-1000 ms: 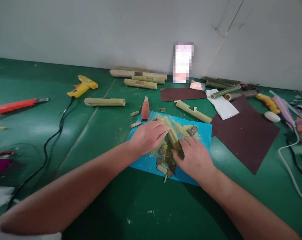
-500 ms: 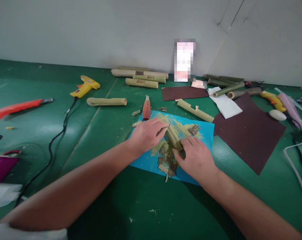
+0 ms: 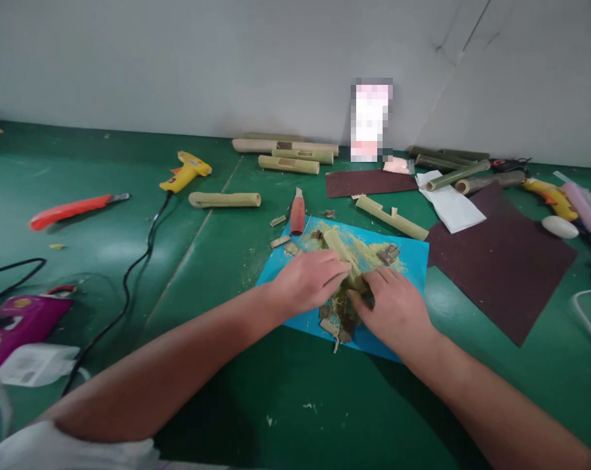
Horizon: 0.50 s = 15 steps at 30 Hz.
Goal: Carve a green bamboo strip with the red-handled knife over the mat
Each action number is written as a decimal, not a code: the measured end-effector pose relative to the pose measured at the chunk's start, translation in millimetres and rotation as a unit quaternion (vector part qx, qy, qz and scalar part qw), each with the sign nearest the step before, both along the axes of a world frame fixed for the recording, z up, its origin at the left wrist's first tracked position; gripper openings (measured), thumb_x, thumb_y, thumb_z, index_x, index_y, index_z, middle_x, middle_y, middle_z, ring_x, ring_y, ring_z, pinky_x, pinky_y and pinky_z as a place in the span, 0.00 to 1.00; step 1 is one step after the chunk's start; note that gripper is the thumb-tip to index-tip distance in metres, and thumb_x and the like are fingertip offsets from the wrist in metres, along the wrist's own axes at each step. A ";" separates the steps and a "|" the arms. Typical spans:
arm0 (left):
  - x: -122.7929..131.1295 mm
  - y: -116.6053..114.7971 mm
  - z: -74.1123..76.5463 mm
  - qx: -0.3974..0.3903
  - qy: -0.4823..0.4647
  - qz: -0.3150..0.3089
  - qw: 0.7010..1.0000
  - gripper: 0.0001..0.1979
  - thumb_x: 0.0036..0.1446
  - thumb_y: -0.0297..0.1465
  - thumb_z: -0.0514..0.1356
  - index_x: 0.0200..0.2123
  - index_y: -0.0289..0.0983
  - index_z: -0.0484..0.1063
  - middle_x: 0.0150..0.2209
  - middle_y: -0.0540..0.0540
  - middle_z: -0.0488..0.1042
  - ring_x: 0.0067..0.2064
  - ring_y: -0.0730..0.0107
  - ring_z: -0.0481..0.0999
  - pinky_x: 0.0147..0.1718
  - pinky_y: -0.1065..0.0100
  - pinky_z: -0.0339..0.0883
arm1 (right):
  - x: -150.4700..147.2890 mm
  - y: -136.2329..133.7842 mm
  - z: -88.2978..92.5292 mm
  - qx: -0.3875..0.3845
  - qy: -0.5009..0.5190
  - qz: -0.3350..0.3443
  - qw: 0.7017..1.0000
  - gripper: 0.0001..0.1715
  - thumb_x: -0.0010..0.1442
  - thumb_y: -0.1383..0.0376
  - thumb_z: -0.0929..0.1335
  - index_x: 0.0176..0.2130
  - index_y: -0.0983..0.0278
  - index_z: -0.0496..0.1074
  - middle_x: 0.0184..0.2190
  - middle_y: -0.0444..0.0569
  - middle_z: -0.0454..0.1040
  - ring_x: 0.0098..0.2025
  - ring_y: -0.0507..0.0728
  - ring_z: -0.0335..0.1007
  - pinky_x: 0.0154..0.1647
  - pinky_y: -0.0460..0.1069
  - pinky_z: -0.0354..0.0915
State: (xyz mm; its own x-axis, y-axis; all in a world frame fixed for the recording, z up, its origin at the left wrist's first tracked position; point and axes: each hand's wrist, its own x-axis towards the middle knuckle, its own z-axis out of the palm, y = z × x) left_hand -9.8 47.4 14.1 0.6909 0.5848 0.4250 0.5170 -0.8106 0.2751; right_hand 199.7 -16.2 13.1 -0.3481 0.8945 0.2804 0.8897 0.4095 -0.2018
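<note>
A split bamboo tube (image 3: pixel 338 245) lies at a slant over a blue sheet (image 3: pixel 415 261). My right hand (image 3: pixel 393 303) grips its near end, thumb beneath and fingers on top. My left hand (image 3: pixel 315 277) is closed in a pinch against the tube's left side, about halfway along; whatever its fingers hold is hidden. Pale shavings (image 3: pixel 374 245) cover the sheet, and dark bark chips (image 3: pixel 345 329) lie below the hands. Beyond my left hand, a red-handled carving knife (image 3: pixel 298 214) rests at the sheet's upper edge.
A yellow glue gun (image 3: pixel 188 173), an orange utility knife (image 3: pixel 75 210) and a purple power strip (image 3: pixel 36 320) lie to the left. Several cut bamboo tubes (image 3: pixel 289 164) sit by the wall, with a propped phone (image 3: pixel 371 121). Brown sheets (image 3: pixel 505 261) and white paper (image 3: pixel 454 205) lie right.
My left hand has slid from the tube's far end toward me, near my right hand. The right hand keeps its grip. The view has turned slightly left.
</note>
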 end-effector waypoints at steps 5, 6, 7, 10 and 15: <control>-4.6 8.0 -1.7 0.029 -0.017 0.045 0.998 0.15 0.73 0.32 0.52 0.44 0.33 0.78 0.35 0.43 0.78 0.39 0.66 0.80 0.39 0.65 0.76 | -0.1 -1.4 0.4 0.001 0.001 -0.008 1.000 0.13 0.66 0.58 0.68 0.35 0.65 0.74 0.32 0.52 0.76 0.36 0.61 0.73 0.37 0.54 0.63; -5.0 8.6 -1.7 0.036 -0.020 0.057 0.998 0.15 0.73 0.32 0.52 0.45 0.33 0.78 0.36 0.43 0.78 0.39 0.65 0.80 0.40 0.65 0.76 | -0.5 -1.6 0.8 -0.001 0.002 -0.011 1.000 0.13 0.66 0.58 0.68 0.35 0.64 0.74 0.33 0.52 0.77 0.37 0.61 0.73 0.37 0.54 0.63; -4.9 8.0 -1.4 0.036 -0.014 0.057 0.998 0.15 0.73 0.32 0.52 0.45 0.33 0.78 0.36 0.42 0.78 0.40 0.65 0.80 0.40 0.65 0.76 | -1.0 -1.7 1.2 -0.005 0.001 -0.013 1.000 0.13 0.66 0.58 0.68 0.35 0.64 0.75 0.33 0.52 0.77 0.37 0.60 0.73 0.37 0.54 0.63; -3.1 3.2 0.2 0.010 0.025 0.009 1.000 0.16 0.74 0.32 0.50 0.44 0.34 0.78 0.36 0.43 0.78 0.38 0.66 0.79 0.37 0.67 0.75 | -2.4 -2.1 2.9 -0.014 -0.012 -0.013 1.000 0.12 0.66 0.59 0.68 0.35 0.65 0.75 0.32 0.53 0.77 0.36 0.60 0.73 0.36 0.54 0.62; -4.7 8.7 -2.0 0.024 0.004 0.061 0.998 0.17 0.74 0.32 0.50 0.41 0.33 0.78 0.34 0.43 0.77 0.38 0.65 0.78 0.38 0.65 0.74 | -3.1 -2.3 4.5 -0.012 -0.013 -0.022 1.000 0.13 0.65 0.58 0.69 0.35 0.65 0.75 0.32 0.52 0.77 0.37 0.61 0.74 0.37 0.54 0.62</control>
State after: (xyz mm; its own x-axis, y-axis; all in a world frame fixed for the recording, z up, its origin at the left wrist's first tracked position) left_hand -14.5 56.1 12.1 0.6189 0.6445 0.4490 0.6152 -0.7531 0.2331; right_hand 196.6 -18.5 17.6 -0.3161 0.9152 0.2499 0.9117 0.3659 -0.1869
